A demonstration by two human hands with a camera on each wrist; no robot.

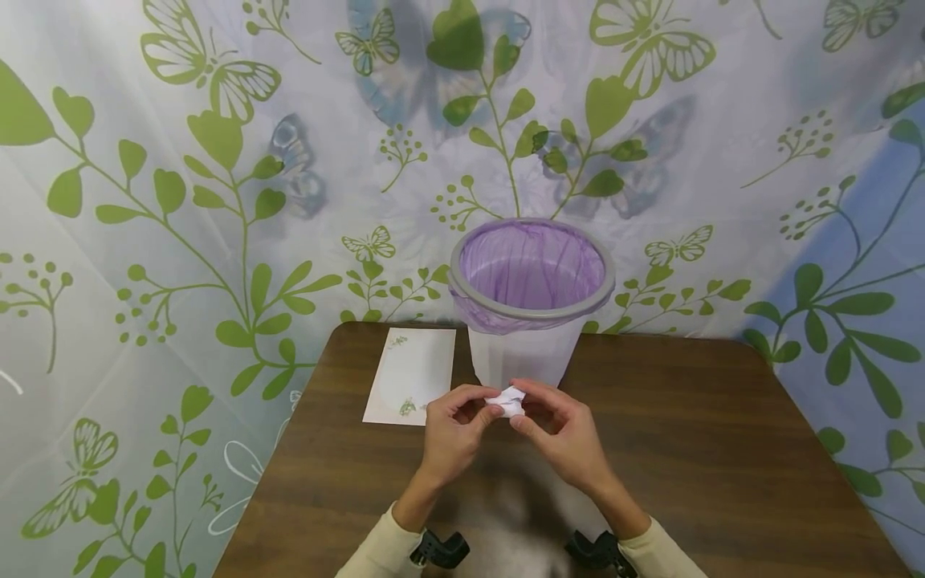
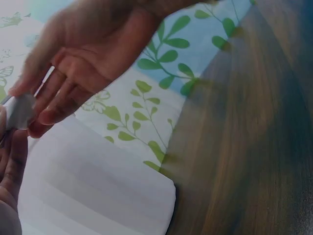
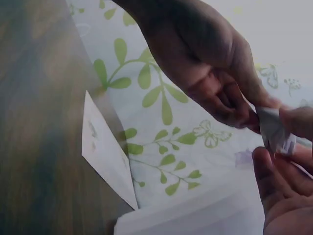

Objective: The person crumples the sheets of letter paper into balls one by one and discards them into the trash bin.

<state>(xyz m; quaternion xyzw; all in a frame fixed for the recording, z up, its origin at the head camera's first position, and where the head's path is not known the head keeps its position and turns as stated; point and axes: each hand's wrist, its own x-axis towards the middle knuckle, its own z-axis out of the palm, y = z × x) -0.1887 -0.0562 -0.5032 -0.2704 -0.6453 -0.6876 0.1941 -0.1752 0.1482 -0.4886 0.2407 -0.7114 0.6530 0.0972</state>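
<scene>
A small crumpled piece of white paper (image 1: 510, 400) is pinched between both hands, just in front of the bin. My left hand (image 1: 455, 429) grips its left side with thumb and fingertips. From the other side my right hand (image 1: 566, 437) pinches it in the same way. In the right wrist view the wad of paper (image 3: 275, 129) looks folded and creased, with fingers around it. The left wrist view shows the paper (image 2: 20, 111) at its left edge, partly covered by fingers.
Behind the hands stands a white bin (image 1: 523, 353) with a grey rim and purple liner. A sheet of white paper with a leafy print (image 1: 412, 373) lies left of it on the brown wooden table (image 1: 694, 449). A patterned curtain (image 1: 405, 177) hangs behind.
</scene>
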